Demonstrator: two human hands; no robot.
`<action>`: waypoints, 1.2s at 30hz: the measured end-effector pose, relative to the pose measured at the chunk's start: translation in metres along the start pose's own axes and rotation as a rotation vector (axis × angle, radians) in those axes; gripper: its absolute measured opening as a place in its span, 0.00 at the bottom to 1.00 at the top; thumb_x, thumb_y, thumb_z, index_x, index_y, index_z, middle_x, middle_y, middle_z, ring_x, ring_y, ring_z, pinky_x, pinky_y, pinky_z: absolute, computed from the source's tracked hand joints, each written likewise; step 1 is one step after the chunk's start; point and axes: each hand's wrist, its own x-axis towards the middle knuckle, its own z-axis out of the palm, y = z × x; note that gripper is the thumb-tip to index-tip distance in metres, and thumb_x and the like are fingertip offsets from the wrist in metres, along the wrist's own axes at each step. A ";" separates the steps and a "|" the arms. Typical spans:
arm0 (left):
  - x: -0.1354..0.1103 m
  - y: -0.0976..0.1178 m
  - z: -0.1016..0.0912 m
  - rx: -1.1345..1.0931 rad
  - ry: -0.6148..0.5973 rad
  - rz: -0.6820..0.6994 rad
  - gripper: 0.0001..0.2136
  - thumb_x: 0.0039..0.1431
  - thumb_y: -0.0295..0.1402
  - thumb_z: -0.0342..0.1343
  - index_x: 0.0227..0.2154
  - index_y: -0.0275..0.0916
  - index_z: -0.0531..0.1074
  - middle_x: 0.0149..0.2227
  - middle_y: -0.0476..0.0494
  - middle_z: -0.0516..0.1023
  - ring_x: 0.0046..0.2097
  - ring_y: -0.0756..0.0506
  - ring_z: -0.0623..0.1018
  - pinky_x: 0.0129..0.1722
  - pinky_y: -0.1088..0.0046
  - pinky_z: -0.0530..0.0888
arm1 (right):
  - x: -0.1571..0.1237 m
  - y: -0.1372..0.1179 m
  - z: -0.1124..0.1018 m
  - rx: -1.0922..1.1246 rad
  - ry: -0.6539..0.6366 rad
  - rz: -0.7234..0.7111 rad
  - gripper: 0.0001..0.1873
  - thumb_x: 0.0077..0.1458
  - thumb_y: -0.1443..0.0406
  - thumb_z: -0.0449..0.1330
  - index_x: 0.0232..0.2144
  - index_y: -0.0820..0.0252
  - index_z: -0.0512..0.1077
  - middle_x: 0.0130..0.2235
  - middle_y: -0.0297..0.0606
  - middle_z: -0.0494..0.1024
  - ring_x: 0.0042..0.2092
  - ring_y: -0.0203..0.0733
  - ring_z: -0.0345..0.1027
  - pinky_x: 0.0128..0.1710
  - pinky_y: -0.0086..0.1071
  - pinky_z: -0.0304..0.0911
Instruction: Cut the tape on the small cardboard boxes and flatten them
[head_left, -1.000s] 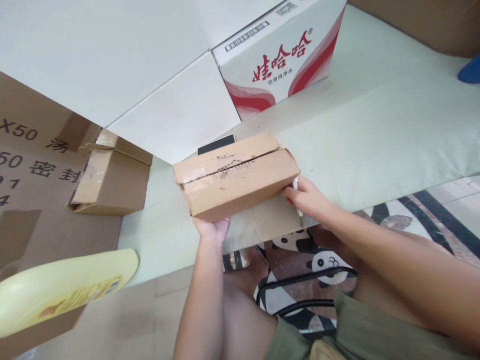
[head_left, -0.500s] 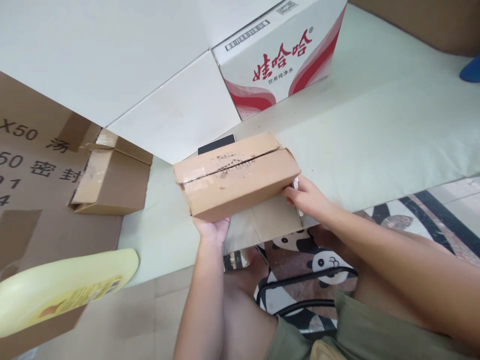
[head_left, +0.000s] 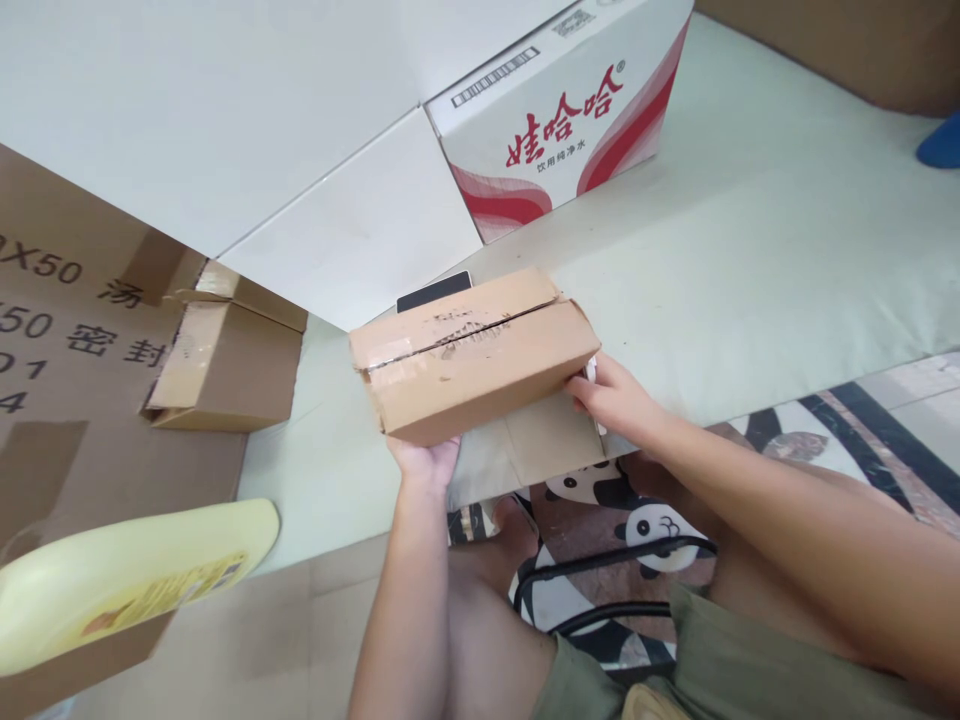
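A small brown cardboard box (head_left: 480, 365), its top flaps meeting along a seam with tape at the left end, is held slightly tilted over the pale green surface. My left hand (head_left: 424, 460) is closed on its lower left corner, with most fingers hidden underneath. At the right end, my right hand (head_left: 611, 395) grips the box's lower corner, thumb on the near side and other fingers out of sight. Something white shows beside the right fingers; I cannot tell what it is. Below the box lies a flat brown cardboard piece (head_left: 551, 440) at the surface's near edge.
Behind the box, a dark flat device (head_left: 435, 291) lies by a white panel (head_left: 367, 220). A white and red carton (head_left: 562, 140) stands at the back. To the left are another small cardboard box (head_left: 232, 365), a large printed carton (head_left: 67, 400) and a yellow bottle (head_left: 142, 570).
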 end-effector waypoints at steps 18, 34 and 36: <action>0.001 -0.001 -0.002 0.009 0.006 0.007 0.26 0.60 0.52 0.47 0.49 0.40 0.77 0.44 0.38 0.82 0.43 0.37 0.80 0.34 0.62 0.77 | -0.001 -0.005 0.000 -0.045 0.001 -0.002 0.07 0.47 0.65 0.53 0.33 0.54 0.63 0.25 0.32 0.69 0.33 0.46 0.66 0.34 0.40 0.61; 0.000 -0.001 -0.003 0.006 0.010 0.007 0.25 0.60 0.51 0.48 0.48 0.40 0.77 0.43 0.38 0.82 0.42 0.37 0.80 0.34 0.63 0.77 | -0.001 -0.004 0.001 -0.053 0.021 -0.032 0.07 0.46 0.66 0.53 0.32 0.54 0.63 0.26 0.33 0.70 0.35 0.48 0.66 0.36 0.42 0.61; 0.000 -0.001 -0.003 0.005 0.011 0.003 0.25 0.60 0.52 0.47 0.48 0.40 0.77 0.43 0.38 0.82 0.42 0.37 0.80 0.34 0.63 0.77 | -0.001 -0.004 0.001 -0.063 0.022 -0.031 0.07 0.46 0.66 0.53 0.32 0.54 0.62 0.26 0.33 0.69 0.36 0.49 0.67 0.36 0.42 0.61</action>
